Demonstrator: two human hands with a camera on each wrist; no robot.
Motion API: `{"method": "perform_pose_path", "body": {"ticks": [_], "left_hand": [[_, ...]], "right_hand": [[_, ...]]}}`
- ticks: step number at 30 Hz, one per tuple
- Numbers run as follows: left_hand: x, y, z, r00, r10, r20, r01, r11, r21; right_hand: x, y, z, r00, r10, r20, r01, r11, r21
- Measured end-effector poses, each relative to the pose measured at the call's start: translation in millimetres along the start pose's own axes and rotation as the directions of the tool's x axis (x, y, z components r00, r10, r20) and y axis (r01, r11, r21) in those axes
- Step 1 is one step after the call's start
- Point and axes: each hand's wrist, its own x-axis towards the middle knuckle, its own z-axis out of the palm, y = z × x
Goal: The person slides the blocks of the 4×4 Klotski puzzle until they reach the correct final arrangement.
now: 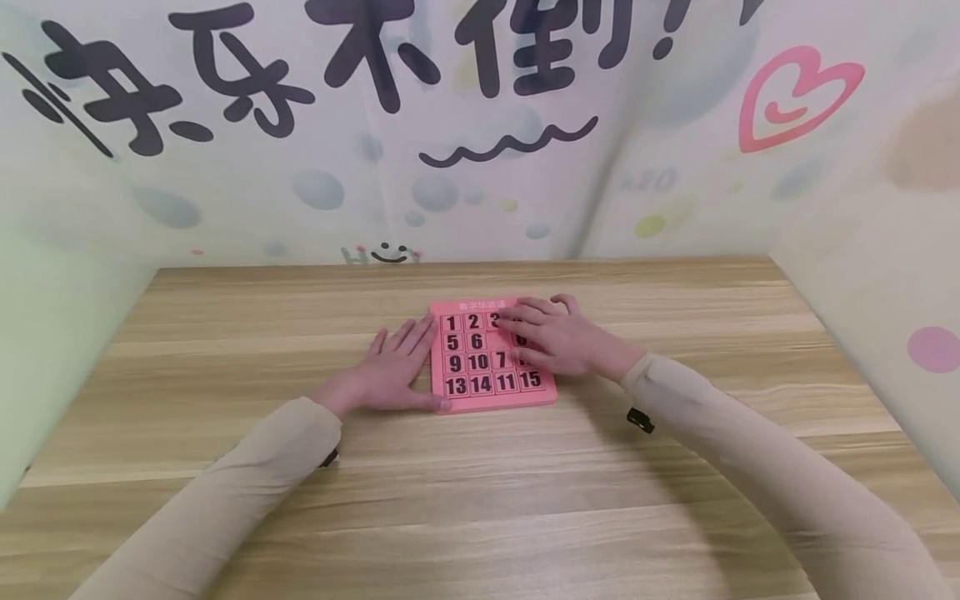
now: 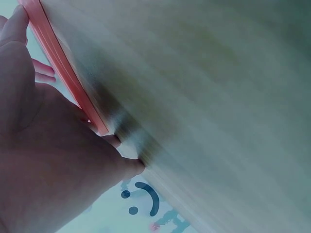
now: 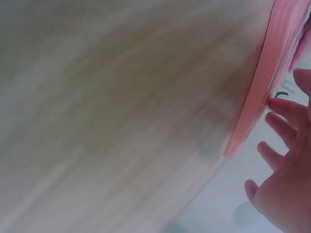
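Observation:
A pink sliding number puzzle (image 1: 498, 403) lies flat on the wooden table, its tiles marked with black numbers. A bare pink slot shows right of tile 6 (image 1: 477, 341), above tile 7 (image 1: 501, 360). My left hand (image 1: 393, 371) rests along the puzzle's left side, fingers stretched out and thumb at the near left corner. Over the right part of the board reaches my right hand (image 1: 558, 337), fingers extended, covering some right-hand tiles. In the right wrist view, a fingertip (image 3: 274, 104) is right at the upper face of the puzzle (image 3: 252, 109).
The wooden table (image 1: 480, 500) runs back to a white printed wall (image 1: 375, 192) with large dark characters, bubbles and a pink heart. Side walls stand left and right. Dark straps (image 1: 641, 419) show under both sleeves.

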Motion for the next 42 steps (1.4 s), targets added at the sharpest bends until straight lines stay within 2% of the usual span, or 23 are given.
{"method": "perform_pose_path", "body": {"ticks": [3,7,11,14,22,25,28,32,35,42], "left_hand": [[-0.1,-0.2,0.5,1.0,-0.001,0.001,0.001,1.0,-0.004],[0.3,-0.7,0.9,1.0,-0.002,-0.002,0.002,1.0,-0.003],[0.4,-1.2,0.6,1.0,0.001,-0.004,-0.001,1.0,0.001],[0.3,-1.4,0.7,1.0,0.002,-0.005,-0.002,1.0,0.003],[-0.1,-2.0,1.4,1.0,0.0,-0.008,0.0,1.0,-0.004],[-0.1,-1.7,1.8,1.0,-0.002,-0.005,0.002,1.0,-0.004],[0.3,-1.0,2.0,1.0,-0.006,0.0,0.006,1.0,-0.01],[0.8,-0.5,1.4,1.0,-0.003,-0.001,0.003,1.0,-0.011],[0.7,-0.4,0.7,1.0,-0.001,-0.003,0.001,1.0,-0.006],[0.4,0.0,-0.1,1.0,-0.002,0.004,0.002,1.0,-0.012]], "right_hand": [[-4.2,-5,0,0.997,-0.081,-0.015,0.081,0.997,0.007],[-13.5,-13,0,0.977,-0.202,-0.063,0.203,0.979,0.017],[-22.0,-19,2,0.959,-0.262,-0.105,0.265,0.964,0.011],[-24.7,-21,3,0.961,-0.255,-0.109,0.257,0.966,0.009],[-19.1,-20,4,0.985,-0.139,-0.101,0.142,0.99,0.021],[-16.8,-19,4,0.988,-0.125,-0.093,0.126,0.992,0.004],[-16.5,-17,5,0.98,-0.17,-0.106,0.171,0.985,0.001],[-18.3,-15,6,0.952,-0.264,-0.153,0.269,0.963,0.009],[-19.7,-14,6,0.94,-0.289,-0.179,0.296,0.955,0.014],[-19.8,-15,4,0.949,-0.26,-0.18,0.267,0.964,0.017]]}}
